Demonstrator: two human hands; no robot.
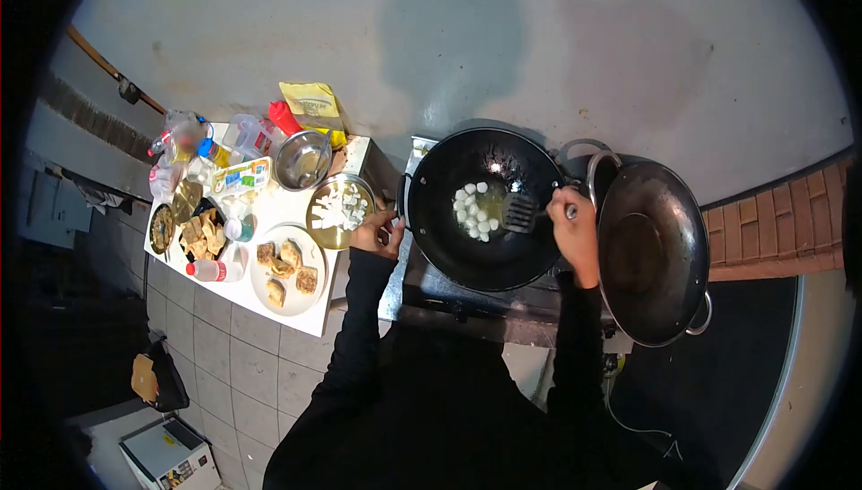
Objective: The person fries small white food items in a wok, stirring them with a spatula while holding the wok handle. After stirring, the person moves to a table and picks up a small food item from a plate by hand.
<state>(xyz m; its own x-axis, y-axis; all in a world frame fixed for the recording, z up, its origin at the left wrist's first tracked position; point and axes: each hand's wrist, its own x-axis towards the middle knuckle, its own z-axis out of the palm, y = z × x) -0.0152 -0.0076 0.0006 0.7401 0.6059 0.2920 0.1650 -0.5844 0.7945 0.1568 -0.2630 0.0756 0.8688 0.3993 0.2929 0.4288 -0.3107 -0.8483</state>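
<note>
A black wok [449,261] sits on the stove, with several small white pieces [474,212] lying in a little shiny liquid at its middle. My right hand [575,231] is closed round the handle of a black slotted spatula [519,214], whose head rests inside the wok just right of the white pieces. At the wok's left side, my left hand [379,235] has its fingers closed at the lower end of the loop handle [401,196]. Close beside that hand stands a metal bowl [316,231] of white pieces.
A second, worn wok [660,221] leans at the right. On the white table [310,318] at the left are a plate [269,297] of browned pieces, a steel bowl [285,162], a red-capped bottle [215,270] and a yellow packet [314,104]. A wall rises behind the stove.
</note>
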